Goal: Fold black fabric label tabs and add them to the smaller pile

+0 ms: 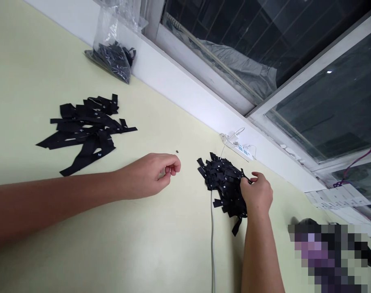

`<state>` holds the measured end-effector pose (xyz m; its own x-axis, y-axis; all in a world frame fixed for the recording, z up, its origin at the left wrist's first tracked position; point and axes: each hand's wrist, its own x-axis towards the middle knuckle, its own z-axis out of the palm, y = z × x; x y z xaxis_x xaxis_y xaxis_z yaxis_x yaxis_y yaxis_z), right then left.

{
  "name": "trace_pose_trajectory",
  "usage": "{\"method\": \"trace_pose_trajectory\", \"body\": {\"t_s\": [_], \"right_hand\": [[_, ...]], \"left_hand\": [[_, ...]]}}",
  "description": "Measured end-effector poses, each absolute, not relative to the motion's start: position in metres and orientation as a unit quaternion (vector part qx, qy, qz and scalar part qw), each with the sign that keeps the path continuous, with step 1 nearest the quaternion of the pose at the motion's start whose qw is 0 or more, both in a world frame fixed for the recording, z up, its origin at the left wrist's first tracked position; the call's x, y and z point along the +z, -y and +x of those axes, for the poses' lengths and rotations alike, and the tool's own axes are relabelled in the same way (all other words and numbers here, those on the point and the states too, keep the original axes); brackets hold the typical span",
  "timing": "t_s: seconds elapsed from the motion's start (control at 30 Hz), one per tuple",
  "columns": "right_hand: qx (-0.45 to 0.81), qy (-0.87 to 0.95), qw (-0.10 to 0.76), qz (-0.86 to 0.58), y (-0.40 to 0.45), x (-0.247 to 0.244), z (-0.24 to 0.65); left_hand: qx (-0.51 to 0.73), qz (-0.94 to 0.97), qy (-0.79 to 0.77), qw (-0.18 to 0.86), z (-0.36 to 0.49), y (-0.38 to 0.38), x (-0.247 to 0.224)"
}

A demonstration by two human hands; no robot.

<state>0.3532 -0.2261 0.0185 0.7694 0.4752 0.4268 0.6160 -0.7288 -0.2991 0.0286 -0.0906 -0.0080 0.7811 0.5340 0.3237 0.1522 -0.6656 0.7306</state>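
My left hand [156, 173] hovers over the middle of the table with its fingers curled in loosely, and I see nothing in them. My right hand [258, 193] is at the right edge of a dense pile of black fabric strips [223, 179]. Its thumb and fingers are closed on one black strip [249, 179] there; the hand partly hides that strip. Small white marks show on many of the strips. Behind my left forearm lies a looser, spread-out group of black strips [87, 128].
A clear plastic bag [112, 53] of black pieces stands against the wall ledge. A white power strip [242, 149] with cables sits behind the pile. One pale cable [213, 244] runs under the pile toward me. A small dark speck [177, 151] lies on the table [161, 252]. A blurred-out person is at lower right.
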Motion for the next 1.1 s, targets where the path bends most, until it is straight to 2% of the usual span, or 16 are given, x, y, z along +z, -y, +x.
{"method": "trace_pose_trajectory", "body": {"t_s": [0.07,0.17,0.27,0.37,0.5,0.67,0.77,0.9,0.97,1.1], "right_hand": [[-0.213,0.307,0.247,-0.894,0.226,0.021,0.349],[-0.276,0.336,0.368,-0.822,0.222,0.025,0.34],[-0.261,0.317,0.498,-0.764,0.217,0.022,0.331],[-0.216,0.312,0.556,-0.739,0.21,0.011,0.318],[-0.101,0.392,0.553,-0.728,0.202,-0.012,0.291],[0.044,0.485,0.481,-0.729,0.199,-0.026,0.273],[0.087,0.492,0.47,-0.727,0.201,-0.022,0.274],[0.084,0.503,0.442,-0.738,0.205,-0.015,0.271],[0.083,0.516,0.423,-0.74,0.206,-0.013,0.267],[0.09,0.522,0.408,-0.744,0.208,-0.011,0.261]], "left_hand": [[0.266,0.875,-0.196,0.353,0.028,0.09,-0.008],[0.245,0.876,-0.204,0.362,0.027,0.092,-0.006],[0.212,0.881,-0.192,0.376,0.026,0.094,-0.002],[0.188,0.892,-0.158,0.379,0.024,0.097,-0.001],[0.155,0.907,-0.114,0.375,0.022,0.099,0.0],[0.148,0.927,-0.103,0.33,0.021,0.093,0.006],[0.135,0.945,-0.159,0.25,0.016,0.077,0.014],[0.122,0.941,-0.314,0.014,-0.006,0.042,0.029],[0.101,0.918,-0.379,-0.059,-0.022,0.026,0.037],[0.031,0.898,-0.437,-0.03,-0.043,0.009,0.039]]}}
